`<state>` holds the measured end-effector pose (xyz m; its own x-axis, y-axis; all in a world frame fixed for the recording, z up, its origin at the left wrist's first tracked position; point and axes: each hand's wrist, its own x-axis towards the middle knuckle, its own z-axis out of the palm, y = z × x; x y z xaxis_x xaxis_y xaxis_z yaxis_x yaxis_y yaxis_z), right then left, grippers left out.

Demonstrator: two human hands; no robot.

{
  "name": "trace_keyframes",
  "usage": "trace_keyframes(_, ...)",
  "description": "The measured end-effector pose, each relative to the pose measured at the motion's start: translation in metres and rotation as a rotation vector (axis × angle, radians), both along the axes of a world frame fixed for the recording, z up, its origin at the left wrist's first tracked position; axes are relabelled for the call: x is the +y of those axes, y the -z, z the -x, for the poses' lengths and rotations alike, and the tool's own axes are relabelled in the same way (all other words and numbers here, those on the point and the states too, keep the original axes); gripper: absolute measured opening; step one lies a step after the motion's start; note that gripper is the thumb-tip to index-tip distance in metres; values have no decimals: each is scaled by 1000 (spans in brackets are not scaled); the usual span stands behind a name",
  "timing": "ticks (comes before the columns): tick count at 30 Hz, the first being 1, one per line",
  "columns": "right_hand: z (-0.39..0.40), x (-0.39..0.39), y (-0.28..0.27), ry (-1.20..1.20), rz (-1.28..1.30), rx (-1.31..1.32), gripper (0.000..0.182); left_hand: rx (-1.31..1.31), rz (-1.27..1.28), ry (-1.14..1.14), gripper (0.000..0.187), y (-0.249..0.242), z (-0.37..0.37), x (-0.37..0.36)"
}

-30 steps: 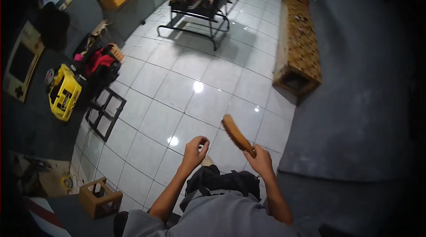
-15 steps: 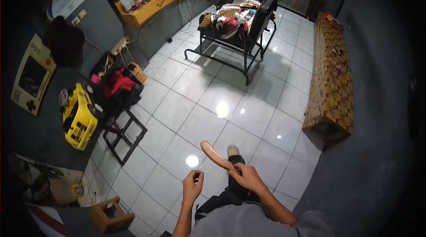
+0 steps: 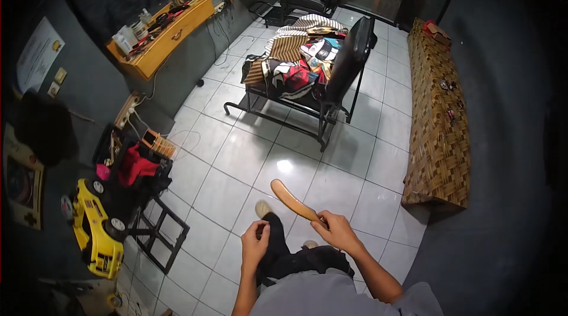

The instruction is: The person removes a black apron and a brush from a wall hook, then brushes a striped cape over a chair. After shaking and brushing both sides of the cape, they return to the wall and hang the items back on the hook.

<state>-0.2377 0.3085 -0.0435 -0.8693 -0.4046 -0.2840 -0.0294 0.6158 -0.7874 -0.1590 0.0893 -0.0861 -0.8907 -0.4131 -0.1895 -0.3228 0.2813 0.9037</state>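
My right hand (image 3: 338,232) is closed around one end of a curved wooden brush (image 3: 291,200). Its smooth brown back faces up, and its far end points forward and left over the floor. The bristles are not clear from this angle. To the left, my left hand (image 3: 255,241) hangs in front of my body with its fingers loosely curled and the thumb apart from them. Nothing shows in it, and it touches neither the brush nor my other hand.
Ahead, a black reclining chair (image 3: 355,50) bears a heap of striped and coloured cloths (image 3: 290,50). A woven-covered bench (image 3: 435,132) lines the right wall. On the left are a wooden shelf (image 3: 171,35), a yellow toy car (image 3: 94,227) and a black metal frame (image 3: 163,236) on the tiled floor.
I have stepped forward, so the chair and cloths appear nearer and lower in view. The brush stays in my right hand, and my left hand keeps nearly the same pose.
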Motion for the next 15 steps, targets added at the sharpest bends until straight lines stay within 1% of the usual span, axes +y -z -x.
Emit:
trace_keyframes(3, 69, -44, 10, 17, -35, 58, 35, -40, -26, 47, 16, 16, 72, -44)
trace_keyframes(5, 106, -73, 12, 113, 9, 34, 34, -6, 50, 166, 16, 20, 121, -77)
trace_keyframes(9, 180, -125, -10, 215, 25, 49, 33, 82, 1, 181, 15, -12, 223, -129)
trace_keyframes(12, 231, -145, -24, 348, 87, 31, 28, 90, 48, 286, 15, -26, 301, -157)
trace_keyframes(14, 264, -152, -18, 476, 125, 52, 28, 134, 66, 367, 15, -33, 355, -166)
trace_keyframes(15, 283, -155, -14, 491, 129, 42, 28, 124, 70, 382, 15, -33, 381, -169)
